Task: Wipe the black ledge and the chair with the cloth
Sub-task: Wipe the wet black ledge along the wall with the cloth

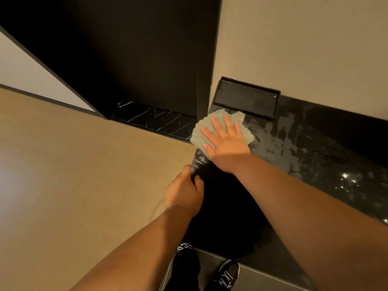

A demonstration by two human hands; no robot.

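Right hand [225, 141], fingers spread, presses the cloth [202, 122] on the streaky black ledge [304, 143] below a beige wall [304, 49]; left hand [184, 192] fingers grip its edge.

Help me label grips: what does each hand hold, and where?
The left hand grips the black ledge by its front edge. The right hand holds nothing; it presses flat on the cloth.

A: What do we log for the wearer?
B: We see left hand [184, 192] and right hand [227, 143] bare, forearms [304, 202] bare up to the frame edge.
A: Lower body?
B: We've got black trousers [185, 274], black left shoe [184, 248] and right shoe [227, 274], white angular line markings on both uppers.
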